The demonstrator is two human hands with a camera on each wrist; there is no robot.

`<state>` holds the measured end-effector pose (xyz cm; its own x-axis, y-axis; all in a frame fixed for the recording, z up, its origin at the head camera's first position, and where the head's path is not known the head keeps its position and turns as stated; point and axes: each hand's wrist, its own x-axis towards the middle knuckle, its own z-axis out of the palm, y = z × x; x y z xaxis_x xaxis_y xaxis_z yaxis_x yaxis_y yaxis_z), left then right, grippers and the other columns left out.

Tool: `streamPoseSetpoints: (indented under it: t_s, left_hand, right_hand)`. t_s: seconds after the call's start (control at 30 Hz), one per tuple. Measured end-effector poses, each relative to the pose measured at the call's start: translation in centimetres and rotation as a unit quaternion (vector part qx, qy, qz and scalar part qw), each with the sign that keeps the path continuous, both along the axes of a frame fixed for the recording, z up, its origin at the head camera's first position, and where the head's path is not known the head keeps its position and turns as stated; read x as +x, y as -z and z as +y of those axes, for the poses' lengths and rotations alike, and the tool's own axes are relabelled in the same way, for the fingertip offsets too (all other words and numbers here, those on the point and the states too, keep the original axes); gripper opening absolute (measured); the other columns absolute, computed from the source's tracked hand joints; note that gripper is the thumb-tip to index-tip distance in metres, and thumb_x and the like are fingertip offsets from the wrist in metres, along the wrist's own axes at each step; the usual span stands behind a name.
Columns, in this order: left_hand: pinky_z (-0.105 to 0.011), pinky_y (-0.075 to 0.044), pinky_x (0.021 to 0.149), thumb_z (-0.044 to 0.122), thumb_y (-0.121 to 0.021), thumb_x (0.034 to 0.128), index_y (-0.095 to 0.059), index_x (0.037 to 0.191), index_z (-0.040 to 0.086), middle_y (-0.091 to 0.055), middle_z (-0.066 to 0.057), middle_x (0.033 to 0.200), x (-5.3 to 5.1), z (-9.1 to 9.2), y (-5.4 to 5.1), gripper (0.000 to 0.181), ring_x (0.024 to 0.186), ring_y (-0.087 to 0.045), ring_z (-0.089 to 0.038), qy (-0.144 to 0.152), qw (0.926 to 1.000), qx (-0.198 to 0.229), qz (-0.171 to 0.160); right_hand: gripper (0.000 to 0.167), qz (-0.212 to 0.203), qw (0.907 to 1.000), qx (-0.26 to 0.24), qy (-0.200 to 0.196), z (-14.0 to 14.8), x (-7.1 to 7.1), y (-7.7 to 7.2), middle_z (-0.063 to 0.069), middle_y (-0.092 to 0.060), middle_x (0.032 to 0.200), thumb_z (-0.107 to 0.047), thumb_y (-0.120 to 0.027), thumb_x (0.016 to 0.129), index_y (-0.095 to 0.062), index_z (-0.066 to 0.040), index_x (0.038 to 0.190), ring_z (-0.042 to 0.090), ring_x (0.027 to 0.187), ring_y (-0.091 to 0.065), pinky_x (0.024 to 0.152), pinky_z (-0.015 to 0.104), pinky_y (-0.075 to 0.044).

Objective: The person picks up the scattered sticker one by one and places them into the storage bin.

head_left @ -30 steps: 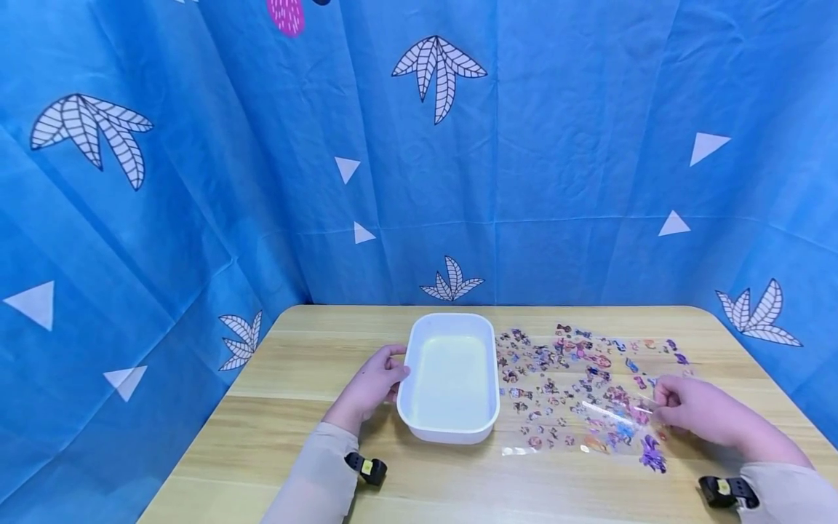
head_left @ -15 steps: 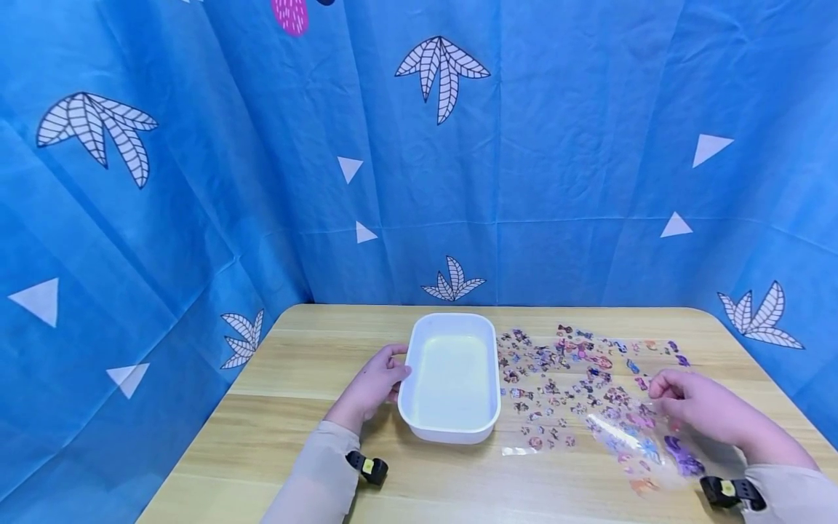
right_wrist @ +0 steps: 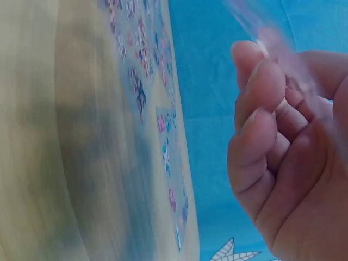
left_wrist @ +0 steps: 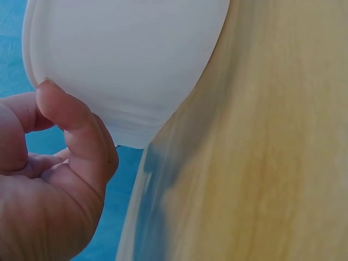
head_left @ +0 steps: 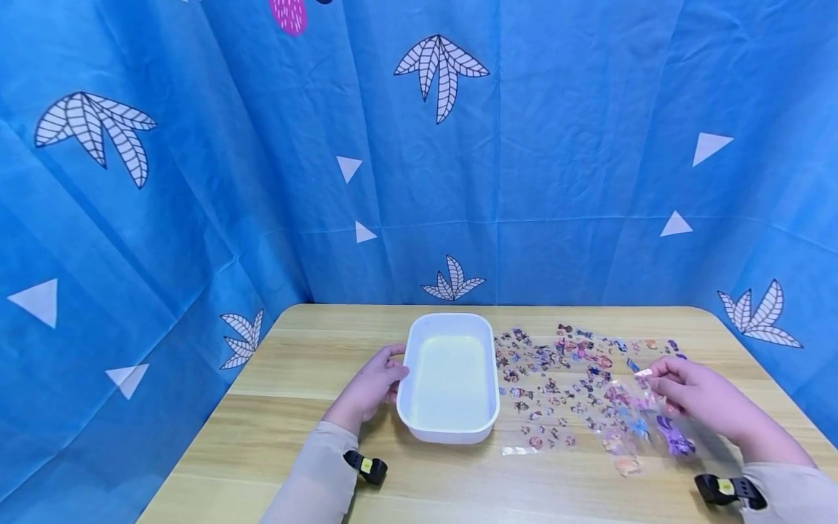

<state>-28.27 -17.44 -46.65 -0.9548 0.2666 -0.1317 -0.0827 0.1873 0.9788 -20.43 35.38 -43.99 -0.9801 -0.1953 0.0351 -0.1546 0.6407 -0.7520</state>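
Note:
At mid-table stands a white rectangular plastic tub (head_left: 449,437). My left hand (head_left: 374,383) grips its left side, thumb at the rim; in the left wrist view the thumb and a bent finger meet the tub's edge (left_wrist: 125,60). To the right, my right hand (head_left: 697,393) pinches the corner of a clear sticker sheet (head_left: 674,438) with colourful figures, a purple one among them. That sheet hangs raised and tilted above the table. Blurred in the right wrist view, the film (right_wrist: 296,65) runs between thumb and fingers, the other fingers curled.
More clear sticker sheets (head_left: 548,399) with small printed figures lie flat right of the tub, overlapping one another. Another sheet (head_left: 644,346) lies farther back. A blue patterned curtain (head_left: 563,182) surrounds the wooden table (head_left: 275,415) at the back and sides.
My right hand has lifted the pinched sticker sheet from the table and moved slightly up and away, the sheet swinging and tilting. My left hand and the tub stay in place.

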Motion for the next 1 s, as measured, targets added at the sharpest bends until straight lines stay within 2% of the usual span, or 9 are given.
streamPoseSetpoints:
  t_s: [0.17,0.33,0.63,1.0]
  left_hand:
    - [-0.027,-0.052,0.059,0.012,-0.056,0.1005,-0.037,0.152,0.006,-0.062,-0.014,0.104,0.0,-0.1,0.1,0.055,0.076,-0.060,-0.020,-0.001,1.0000,0.006,-0.003]
    - [-0.026,-0.050,0.059,0.012,-0.056,0.1002,-0.037,0.151,0.006,-0.062,-0.013,0.101,0.1,-0.1,-0.1,0.054,0.075,-0.059,-0.019,-0.001,0.9999,0.011,-0.002]
    - [-0.026,-0.050,0.059,0.012,-0.056,0.1002,-0.038,0.151,0.007,-0.062,-0.013,0.101,0.2,-0.1,-0.2,0.054,0.074,-0.059,-0.018,0.001,0.9999,0.016,-0.006]
    - [-0.025,-0.051,0.059,0.013,-0.057,0.1007,-0.038,0.150,0.007,-0.061,-0.014,0.102,0.2,-0.2,-0.1,0.053,0.074,-0.059,-0.018,0.005,0.9996,0.026,-0.011]
  right_hand:
    - [0.023,0.017,0.9997,-0.014,0.006,-0.3,-0.1,-0.2,0.003,-0.048,0.069,-0.019,-0.050,0.108,-0.059,0.000,0.116,0.022,0.054,-0.049,0.052,0.036,-0.045]
    - [0.026,0.022,0.9991,-0.029,0.023,-0.8,-0.2,-0.4,0.008,-0.053,0.074,-0.022,-0.051,0.108,-0.060,-0.001,0.118,0.022,0.060,-0.052,0.056,0.035,-0.049]
    - [0.026,0.013,0.9892,-0.146,0.006,-2.5,-0.6,-0.2,0.013,-0.061,0.078,-0.016,-0.051,0.107,-0.056,0.008,0.114,0.022,0.063,-0.059,0.057,0.034,-0.055]
    - [0.031,0.017,0.9810,-0.193,0.005,-5.5,-1.9,-0.9,0.008,-0.061,0.078,-0.019,-0.054,0.106,-0.054,0.011,0.114,0.018,0.063,-0.058,0.056,0.034,-0.054]
